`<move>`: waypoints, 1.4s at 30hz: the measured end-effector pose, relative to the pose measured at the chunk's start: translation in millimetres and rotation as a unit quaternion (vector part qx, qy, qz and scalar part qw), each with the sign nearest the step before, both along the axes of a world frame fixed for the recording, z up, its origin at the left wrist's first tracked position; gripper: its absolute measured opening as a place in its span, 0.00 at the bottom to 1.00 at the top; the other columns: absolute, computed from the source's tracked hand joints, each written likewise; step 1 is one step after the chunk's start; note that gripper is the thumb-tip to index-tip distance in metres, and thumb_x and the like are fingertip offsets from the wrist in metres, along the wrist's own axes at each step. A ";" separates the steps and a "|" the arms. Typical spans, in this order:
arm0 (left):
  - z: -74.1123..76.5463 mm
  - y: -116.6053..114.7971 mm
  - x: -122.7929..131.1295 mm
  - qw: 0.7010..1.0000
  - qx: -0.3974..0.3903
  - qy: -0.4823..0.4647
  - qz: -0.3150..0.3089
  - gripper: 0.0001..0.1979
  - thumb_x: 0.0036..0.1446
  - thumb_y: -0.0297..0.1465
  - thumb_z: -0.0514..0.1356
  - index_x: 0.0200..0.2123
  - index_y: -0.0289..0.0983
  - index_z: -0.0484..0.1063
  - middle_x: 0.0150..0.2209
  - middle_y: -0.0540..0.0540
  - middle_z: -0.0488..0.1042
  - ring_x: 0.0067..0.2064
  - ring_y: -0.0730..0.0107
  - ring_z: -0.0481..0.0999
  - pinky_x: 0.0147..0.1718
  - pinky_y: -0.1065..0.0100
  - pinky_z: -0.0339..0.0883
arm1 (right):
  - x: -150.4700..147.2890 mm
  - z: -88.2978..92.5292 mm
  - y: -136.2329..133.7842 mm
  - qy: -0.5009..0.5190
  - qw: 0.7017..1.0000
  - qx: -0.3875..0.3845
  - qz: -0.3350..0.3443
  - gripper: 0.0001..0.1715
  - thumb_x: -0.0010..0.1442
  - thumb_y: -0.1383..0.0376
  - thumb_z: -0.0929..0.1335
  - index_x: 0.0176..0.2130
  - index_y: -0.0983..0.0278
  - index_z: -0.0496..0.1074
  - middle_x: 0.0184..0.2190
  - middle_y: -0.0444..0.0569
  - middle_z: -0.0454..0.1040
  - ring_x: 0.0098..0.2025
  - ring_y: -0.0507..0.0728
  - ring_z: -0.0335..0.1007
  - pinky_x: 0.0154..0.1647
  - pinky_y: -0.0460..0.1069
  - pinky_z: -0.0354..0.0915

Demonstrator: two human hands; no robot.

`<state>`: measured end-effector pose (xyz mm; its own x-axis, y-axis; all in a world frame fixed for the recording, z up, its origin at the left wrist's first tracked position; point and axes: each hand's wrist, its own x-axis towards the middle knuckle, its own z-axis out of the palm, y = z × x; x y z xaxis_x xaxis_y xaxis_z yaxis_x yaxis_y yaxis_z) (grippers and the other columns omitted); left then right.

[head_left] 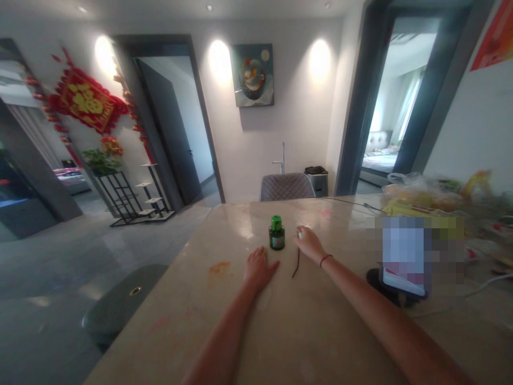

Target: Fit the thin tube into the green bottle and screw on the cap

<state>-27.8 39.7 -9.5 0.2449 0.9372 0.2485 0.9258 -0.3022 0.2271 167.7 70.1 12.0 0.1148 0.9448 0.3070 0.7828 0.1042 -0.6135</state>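
A small green glass bottle with a green cap [277, 233] stands upright on the pale marble-look table [224, 310]. Just in front of it and to its left, my left hand [258, 268] lies flat on the tabletop, thumb spread and holding nothing. To the right of the bottle, my right hand [308, 240] has its fingers closed on a thin dark cord [297, 263], which hangs down and bends toward the table. Something small and pale shows at those fingertips, too small to name. Neither hand touches the bottle.
A device with a lit, blurred screen [403, 262] stands on the right, with plastic bags and clutter [433, 198] behind it. A thin cable runs along the far edge. Beyond that edge is a grey quilted chair [287, 187]; a green stool [124, 299] stands at the left.
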 end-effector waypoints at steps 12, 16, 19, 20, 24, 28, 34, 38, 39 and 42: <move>4.1 -4.2 1.6 0.998 -0.006 -0.062 -0.005 0.28 0.49 0.45 0.54 0.49 0.32 0.64 0.56 0.35 0.61 0.58 0.56 0.58 0.56 0.60 0.49 | -3.4 -17.1 3.0 -0.143 0.988 -0.040 0.038 0.13 0.56 0.72 0.59 0.32 0.69 0.71 0.37 0.57 0.71 0.42 0.56 0.66 0.42 0.47 0.58; 7.8 0.2 0.9 0.977 0.020 -0.212 0.032 0.18 0.46 0.42 0.58 0.37 0.36 0.65 0.41 0.42 0.72 0.45 0.63 0.70 0.44 0.64 0.61 | -6.8 -4.0 1.8 -0.024 0.997 0.014 0.069 0.08 0.52 0.63 0.65 0.28 0.66 0.69 0.33 0.54 0.70 0.38 0.56 0.66 0.40 0.48 0.58; 21.1 2.1 -4.2 0.910 -0.058 -0.407 0.054 0.22 0.43 0.51 0.56 0.20 0.38 0.56 0.19 0.54 0.61 0.21 0.76 0.62 0.22 0.73 0.58 | 0.8 9.8 -10.1 0.188 0.971 0.014 0.146 0.24 0.54 0.48 0.61 0.18 0.63 0.61 0.20 0.46 0.63 0.26 0.53 0.61 0.29 0.47 0.58; 26.3 1.4 -7.0 0.870 -0.140 -0.472 0.012 0.26 0.43 0.56 0.52 0.17 0.39 0.50 0.15 0.56 0.53 0.17 0.79 0.55 0.17 0.75 0.52 | 4.4 13.0 -15.2 0.251 0.950 -0.013 0.183 0.30 0.55 0.44 0.57 0.15 0.62 0.56 0.16 0.43 0.58 0.21 0.51 0.57 0.24 0.46 0.57; 38.4 -8.0 -17.8 0.655 -0.419 -0.600 -0.189 0.33 0.38 0.65 0.40 0.15 0.39 0.42 0.13 0.59 0.41 0.14 0.84 0.40 0.12 0.78 0.36 | 15.8 8.7 -35.9 0.445 0.805 -0.223 0.322 0.37 0.50 0.35 0.42 0.12 0.60 0.44 0.10 0.37 0.43 0.12 0.47 0.38 0.11 0.43 0.43; 35.0 -14.5 -17.8 0.592 -0.532 -0.568 -0.208 0.34 0.39 0.65 0.37 0.12 0.38 0.43 0.12 0.58 0.42 0.13 0.84 0.39 0.11 0.77 0.33 | 17.0 -11.2 -47.5 0.543 0.688 -0.361 0.320 0.38 0.48 0.34 0.43 0.11 0.61 0.43 0.08 0.36 0.42 0.11 0.45 0.33 0.10 0.42 0.35; 28.6 -4.7 -5.3 0.729 -0.153 -0.663 -0.066 0.30 0.46 0.59 0.43 0.16 0.37 0.57 0.12 0.56 0.53 0.15 0.81 0.54 0.15 0.75 0.51 | 7.9 -2.7 -20.9 0.501 0.830 -0.170 0.174 0.33 0.51 0.40 0.55 0.14 0.62 0.53 0.09 0.37 0.50 0.12 0.45 0.43 0.11 0.42 0.44; 15.3 -1.9 -1.3 0.855 0.045 -0.517 -0.002 0.19 0.45 0.42 0.58 0.39 0.37 0.64 0.33 0.47 0.72 0.36 0.71 0.71 0.37 0.67 0.65 | -10.7 25.6 12.5 0.337 0.936 0.045 0.093 0.18 0.45 0.57 0.69 0.35 0.65 0.66 0.30 0.48 0.71 0.28 0.50 0.66 0.27 0.45 0.63; 11.3 -2.1 -1.1 0.879 0.052 -0.474 -0.003 0.21 0.46 0.38 0.58 0.43 0.37 0.62 0.39 0.45 0.72 0.41 0.68 0.71 0.41 0.64 0.64 | -16.3 32.1 18.6 0.303 0.945 0.064 0.101 0.23 0.44 0.59 0.69 0.41 0.64 0.65 0.38 0.51 0.71 0.34 0.52 0.67 0.32 0.46 0.64; 2.4 -3.3 -0.9 0.932 0.042 -0.359 -0.021 0.25 0.46 0.30 0.57 0.50 0.37 0.58 0.46 0.42 0.70 0.48 0.66 0.68 0.49 0.59 0.60 | -31.8 46.4 26.4 0.168 0.969 0.080 0.163 0.30 0.45 0.65 0.69 0.48 0.63 0.62 0.47 0.53 0.67 0.43 0.53 0.66 0.43 0.49 0.63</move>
<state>-28.7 36.4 -7.2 0.0241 0.9000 0.4351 0.5317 -0.3801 0.7568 135.9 96.5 58.4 -0.0619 0.8912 0.4494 0.4511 0.4266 -0.7839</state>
